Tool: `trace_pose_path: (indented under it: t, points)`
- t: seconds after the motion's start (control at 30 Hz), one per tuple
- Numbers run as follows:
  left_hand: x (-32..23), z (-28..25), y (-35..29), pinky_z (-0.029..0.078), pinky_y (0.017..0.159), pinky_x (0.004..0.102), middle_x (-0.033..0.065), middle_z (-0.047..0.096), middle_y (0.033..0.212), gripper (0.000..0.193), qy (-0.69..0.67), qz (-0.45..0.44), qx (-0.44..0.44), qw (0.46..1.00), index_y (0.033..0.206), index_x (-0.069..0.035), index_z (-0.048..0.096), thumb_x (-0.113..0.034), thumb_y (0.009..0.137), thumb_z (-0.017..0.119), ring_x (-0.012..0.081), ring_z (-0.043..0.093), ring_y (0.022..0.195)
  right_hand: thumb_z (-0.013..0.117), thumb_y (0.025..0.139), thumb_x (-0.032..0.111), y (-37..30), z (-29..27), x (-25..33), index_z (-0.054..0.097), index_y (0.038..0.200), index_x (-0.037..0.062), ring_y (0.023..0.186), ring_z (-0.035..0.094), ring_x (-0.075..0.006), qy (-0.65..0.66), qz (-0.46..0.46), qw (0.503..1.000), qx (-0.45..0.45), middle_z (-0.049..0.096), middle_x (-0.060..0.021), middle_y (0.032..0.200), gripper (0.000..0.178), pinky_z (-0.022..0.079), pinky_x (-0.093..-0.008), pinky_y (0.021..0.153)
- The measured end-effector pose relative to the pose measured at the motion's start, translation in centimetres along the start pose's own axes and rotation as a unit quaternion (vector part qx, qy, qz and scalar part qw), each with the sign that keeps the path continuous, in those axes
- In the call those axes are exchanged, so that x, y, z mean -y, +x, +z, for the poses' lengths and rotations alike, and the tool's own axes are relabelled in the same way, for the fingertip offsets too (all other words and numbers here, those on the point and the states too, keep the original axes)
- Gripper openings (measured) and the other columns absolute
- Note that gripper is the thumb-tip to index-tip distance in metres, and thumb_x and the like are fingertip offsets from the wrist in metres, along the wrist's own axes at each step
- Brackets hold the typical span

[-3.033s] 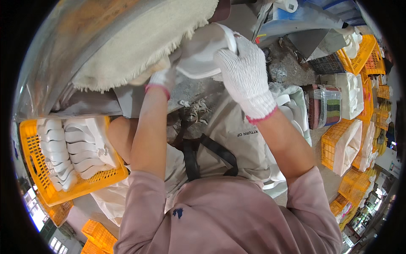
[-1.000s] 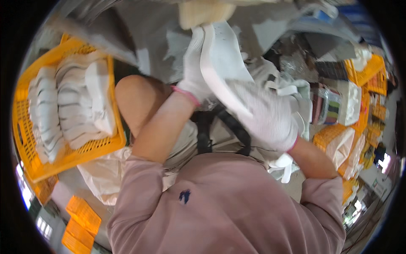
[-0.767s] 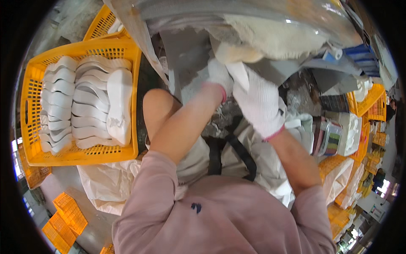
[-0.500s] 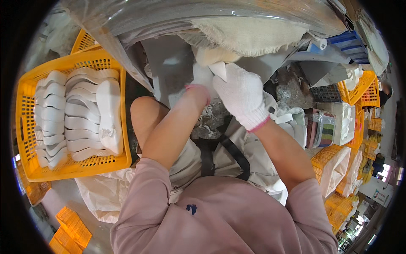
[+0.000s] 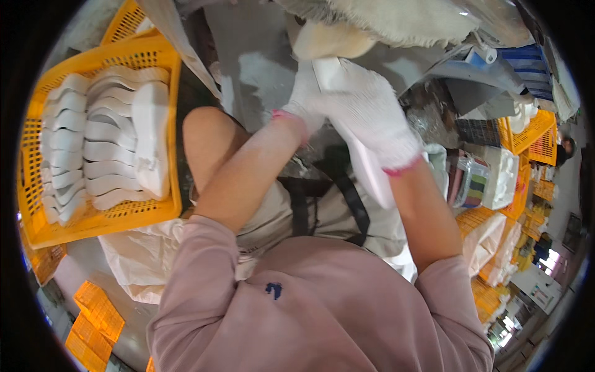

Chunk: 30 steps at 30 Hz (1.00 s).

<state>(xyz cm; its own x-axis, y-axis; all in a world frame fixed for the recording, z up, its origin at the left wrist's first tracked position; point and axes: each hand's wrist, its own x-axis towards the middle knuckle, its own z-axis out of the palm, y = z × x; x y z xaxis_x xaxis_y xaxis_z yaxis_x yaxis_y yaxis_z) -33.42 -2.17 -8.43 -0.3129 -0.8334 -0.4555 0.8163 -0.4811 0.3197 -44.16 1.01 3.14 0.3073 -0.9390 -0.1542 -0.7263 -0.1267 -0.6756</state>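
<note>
Both my hands wear white knit gloves with pink cuffs. My right hand (image 5: 372, 118) grips a long white moulded piece (image 5: 372, 177) that runs from my fingers down past my wrist. My left hand (image 5: 305, 102) is pressed to the upper end of that same piece, close under a fuzzy cream buffing wheel (image 5: 396, 22) at the top of the view. A yellow plastic crate (image 5: 145, 211) at my left holds several similar white curved pieces (image 5: 105, 149) stacked in rows.
A grey machine body (image 5: 260, 68) stands behind my hands. White sacking (image 5: 133, 260) lies under the crate by my knee. More yellow crates (image 5: 527, 133) and white boxes (image 5: 502, 177) crowd the right side. Small orange crates (image 5: 93, 316) sit at lower left.
My hands, holding the white piece, have dropped from the wheel toward my lap and come back up to it. The view has swung, so the yellow crate shifted at the left.
</note>
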Motion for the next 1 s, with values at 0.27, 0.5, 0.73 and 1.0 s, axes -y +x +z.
trace_pose_path:
  t: [0.27,0.5,0.73,1.0]
  points:
    - [-1.1,-2.5,5.9,0.060,0.077,0.0508,0.0126,0.069,0.102,0.059,0.237,0.263,-0.006,0.935,0.118,-0.012,0.065,-0.066,0.108,0.044,0.0354,0.069,0.084,0.074,0.099,0.012,-0.9,-0.5,0.0,0.075,0.112,0.0030,0.092,0.071,-0.0116,0.446,0.065,0.887,0.102,0.073,-0.0034,0.104,0.016,0.060,-0.0321,0.078]
    - [2.5,-2.6,-2.0,0.058,0.085,0.0469,0.0155,0.071,0.110,0.055,-0.154,-0.077,0.096,0.980,0.122,-0.007,0.065,-0.055,0.110,0.040,0.0335,0.070,0.095,0.085,0.080,0.032,-9.9,1.0,5.1,0.064,0.133,0.0043,0.110,0.069,-0.0444,-0.050,0.070,0.996,-0.017,0.070,-0.0234,0.117,0.063,0.056,-0.0501,0.096]
    - [-1.8,-1.5,3.5,0.057,0.093,0.0429,0.0184,0.072,0.117,0.051,0.196,0.231,-0.009,0.953,0.126,-0.003,0.065,-0.043,0.112,0.037,0.0317,0.070,0.105,0.087,0.077,0.033,-2.1,0.1,3.2,0.074,0.111,0.0043,0.091,0.073,-0.0417,-0.152,-0.042,0.980,-0.124,0.074,-0.0204,0.103,0.047,0.059,-0.0496,0.083]
    - [-0.8,-2.5,2.7,0.056,0.102,0.0395,0.0200,0.073,0.125,0.045,0.274,0.398,0.208,0.850,0.131,0.001,0.063,-0.032,0.115,0.035,0.0292,0.071,0.112,0.084,0.080,0.040,-1.2,0.9,2.2,0.076,0.108,0.0055,0.089,0.076,-0.0387,-0.114,-0.022,0.972,-0.205,0.076,-0.0185,0.097,0.045,0.061,-0.0448,0.078]
